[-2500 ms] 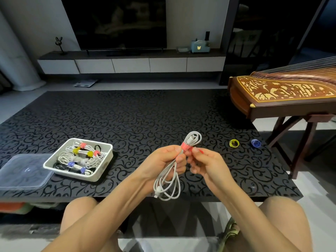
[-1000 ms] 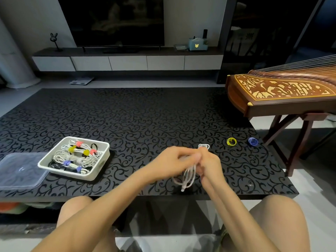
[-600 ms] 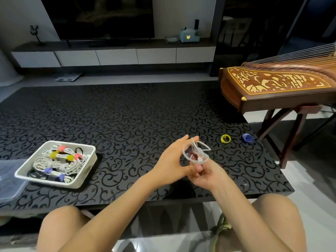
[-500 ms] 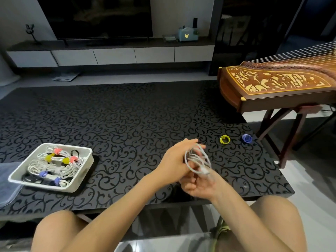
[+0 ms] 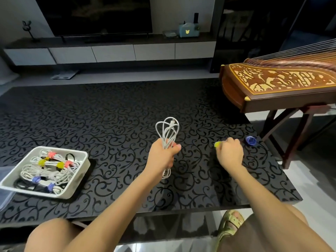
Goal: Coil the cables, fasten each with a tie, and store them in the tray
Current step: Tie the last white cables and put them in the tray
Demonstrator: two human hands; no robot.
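Observation:
My left hand (image 5: 163,155) is closed around the middle of a coiled white cable (image 5: 168,130). The coil stands upright, its loops above my fist and its ends hanging below. No tie shows on it. My right hand (image 5: 230,153) rests on the black table, off to the right, with its fingers curled onto a yellow tie (image 5: 217,144) that peeks out at the fingertips. A blue tie (image 5: 251,140) lies just right of that hand. The white tray (image 5: 80,176) sits at the left and holds several coiled cables bound with pink, yellow and blue ties.
A clear plastic lid (image 5: 4,198) lies at the far left edge beside the tray. A wooden zither (image 5: 280,82) on a stand juts over the table's right rear corner. My knees are under the near table edge (image 5: 181,212).
My right hand has let go of the cable and moved right onto the yellow tie. My left hand now holds the coil alone and has turned it upright.

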